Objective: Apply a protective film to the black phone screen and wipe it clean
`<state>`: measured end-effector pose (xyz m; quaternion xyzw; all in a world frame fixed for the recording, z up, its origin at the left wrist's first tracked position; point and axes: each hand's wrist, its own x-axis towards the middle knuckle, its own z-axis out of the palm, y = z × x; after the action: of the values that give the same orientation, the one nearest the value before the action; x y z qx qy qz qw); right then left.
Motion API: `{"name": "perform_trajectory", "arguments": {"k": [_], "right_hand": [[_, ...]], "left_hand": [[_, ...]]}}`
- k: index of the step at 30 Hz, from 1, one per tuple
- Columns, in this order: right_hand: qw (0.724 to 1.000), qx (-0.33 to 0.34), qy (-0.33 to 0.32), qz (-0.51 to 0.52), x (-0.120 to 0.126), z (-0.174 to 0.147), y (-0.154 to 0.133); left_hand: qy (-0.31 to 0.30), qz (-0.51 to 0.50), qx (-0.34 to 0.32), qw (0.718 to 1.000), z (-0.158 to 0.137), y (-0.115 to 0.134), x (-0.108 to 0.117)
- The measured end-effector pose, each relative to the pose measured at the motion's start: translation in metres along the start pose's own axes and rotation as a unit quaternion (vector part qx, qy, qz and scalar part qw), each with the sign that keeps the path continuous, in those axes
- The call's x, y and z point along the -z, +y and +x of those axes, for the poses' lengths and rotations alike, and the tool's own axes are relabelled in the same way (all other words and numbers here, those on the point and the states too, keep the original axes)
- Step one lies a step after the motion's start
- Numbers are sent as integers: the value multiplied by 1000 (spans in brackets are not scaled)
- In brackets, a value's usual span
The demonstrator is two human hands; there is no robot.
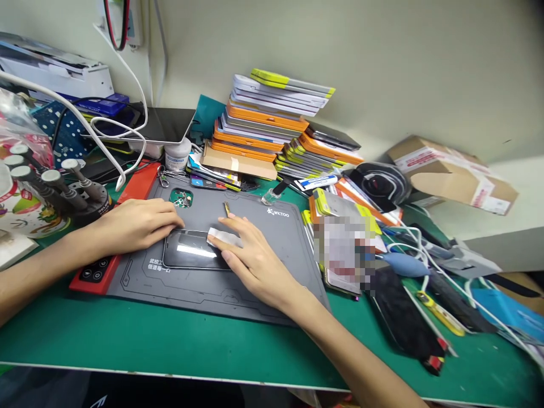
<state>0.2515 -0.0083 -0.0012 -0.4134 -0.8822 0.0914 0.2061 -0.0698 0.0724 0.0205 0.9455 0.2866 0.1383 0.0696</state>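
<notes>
A smartphone (193, 252) with a black glossy screen lies flat on the grey work mat (255, 300), a bright light reflected in its glass. At its upper left corner, my left hand (142, 225) holds the edge with bent fingers pressed together. My right hand (255, 255) presses a small white wipe (223, 236) against the screen near the phone's right end, covering that end. Just beyond the right fingers lies a slim brass-coloured tool (226, 208). Small metal parts (182, 198) sit in a recess of the mat beyond my left hand.
A small glass bottle (270, 195) with a black cap stands on the mat's far side. Stacked flat boxes (259, 122) line the wall. Screwdrivers (72, 187) stand in a holder at left. Cables, a blue air blower (403, 264) and a yellow cutter (440, 313) crowd the right.
</notes>
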Motion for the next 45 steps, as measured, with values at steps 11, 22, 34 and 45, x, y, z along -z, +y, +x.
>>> {"name": "perform_trajectory", "arguments": {"k": [11, 22, 34, 45], "right_hand": [[1000, 3, -10, -3, -1, 4, 2], [996, -44, -78, 25, 26, -14, 10], [998, -13, -61, -6, 0, -44, 8], [996, -46, -79, -6, -20, -36, -45]], "left_hand": [[0, -5, 2, 1000, 0, 2, 2], [-19, 19, 33, 999, 0, 0, 4], [15, -6, 177, 984, 3, 15, 13], [40, -44, 186, 981, 3, 8, 8]]}}
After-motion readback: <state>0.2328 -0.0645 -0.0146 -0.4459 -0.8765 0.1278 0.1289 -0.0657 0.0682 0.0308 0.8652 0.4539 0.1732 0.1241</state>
